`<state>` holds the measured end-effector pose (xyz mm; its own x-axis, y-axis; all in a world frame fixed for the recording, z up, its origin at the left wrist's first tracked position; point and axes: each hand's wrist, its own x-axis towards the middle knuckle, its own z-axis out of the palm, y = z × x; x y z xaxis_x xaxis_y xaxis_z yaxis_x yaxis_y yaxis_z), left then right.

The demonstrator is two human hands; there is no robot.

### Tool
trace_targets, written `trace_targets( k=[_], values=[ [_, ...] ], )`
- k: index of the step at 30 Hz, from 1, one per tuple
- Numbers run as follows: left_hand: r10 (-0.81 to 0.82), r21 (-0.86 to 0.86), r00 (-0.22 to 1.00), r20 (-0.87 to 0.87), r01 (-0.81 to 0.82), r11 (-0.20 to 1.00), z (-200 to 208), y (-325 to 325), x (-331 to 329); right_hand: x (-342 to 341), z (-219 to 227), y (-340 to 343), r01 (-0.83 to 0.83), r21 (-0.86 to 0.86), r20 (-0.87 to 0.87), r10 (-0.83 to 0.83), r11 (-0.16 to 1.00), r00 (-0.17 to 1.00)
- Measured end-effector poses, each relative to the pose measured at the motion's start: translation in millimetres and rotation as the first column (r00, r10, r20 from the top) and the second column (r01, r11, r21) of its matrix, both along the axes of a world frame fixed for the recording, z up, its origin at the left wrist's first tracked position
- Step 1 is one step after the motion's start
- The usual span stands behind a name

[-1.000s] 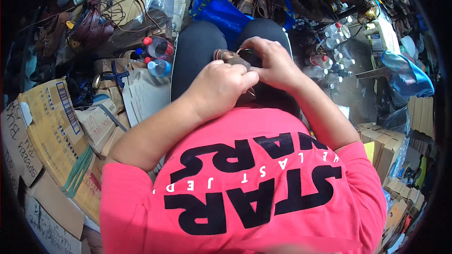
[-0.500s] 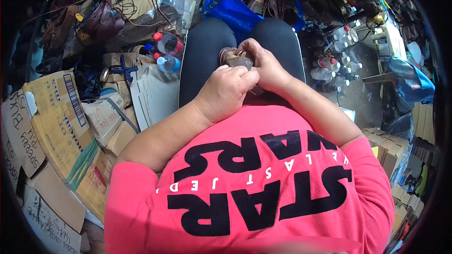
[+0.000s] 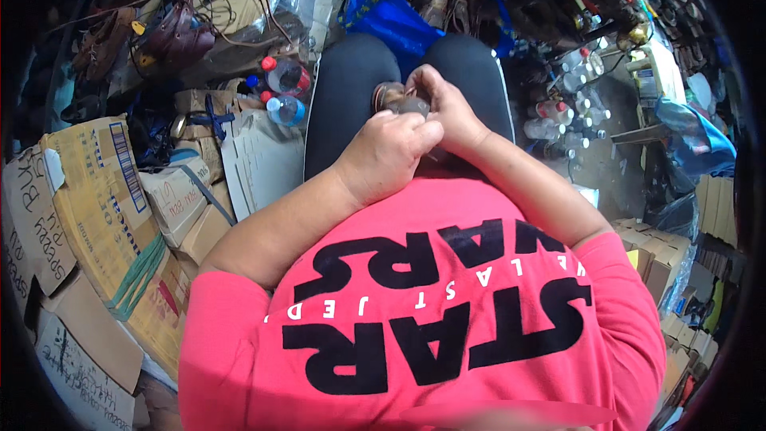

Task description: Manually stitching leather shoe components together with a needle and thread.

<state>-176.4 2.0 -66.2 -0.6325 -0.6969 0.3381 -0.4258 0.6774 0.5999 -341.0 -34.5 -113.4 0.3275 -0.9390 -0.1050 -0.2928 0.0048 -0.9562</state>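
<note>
A brown leather shoe, partly covered by my hands, rests in my lap between my thighs. My left hand is closed at the shoe's near end, with thumb and fingers pinched on its edge. On the far right side, my right hand curls its fingers against the shoe, close to the opening. The two hands almost touch. Most of the shoe's lower part is hidden behind them, and any thread or small tool in the fingers is too small to make out.
Beyond my knees stands a blue bag with brown leather shoes in it. Bottles with red and blue caps stand to my left, and several clear bottles to my right. Cardboard boxes are stacked at the left.
Both hands stay on the shoe with only slight shifts. My left hand has turned a little, and my right fingertips have moved slightly. The whole view has shifted a little.
</note>
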Motion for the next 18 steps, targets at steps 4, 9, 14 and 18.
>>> trace_targets(
  k=[4, 9, 14, 18],
  values=[
    [-0.071, 0.004, 0.986, -0.151, 0.072, 0.997, 3.7, -3.7, 4.3, -33.6, 41.6, 4.6, -0.147, -0.027, -0.195, 0.139, 0.989, 0.971],
    [0.263, 0.377, 0.951, -0.159, -0.188, 0.907, 31.7, -40.5, 43.2, -105.4, 85.1, 3.4, 0.077, 0.283, -0.262, -0.001, 0.956, 0.965],
    [0.009, 0.404, 0.997, -0.078, 0.023, 0.914, 3.6, -70.2, 38.1, -76.2, 89.3, 7.2, 0.034, -0.048, -0.195, -0.043, 0.998, 0.980],
    [-0.175, 0.414, 0.981, 0.078, 0.128, 0.901, 3.4, -82.4, 33.0, -62.6, 89.7, -2.8, -0.212, -0.467, -0.324, 0.057, 0.859, 0.944]
  ],
)
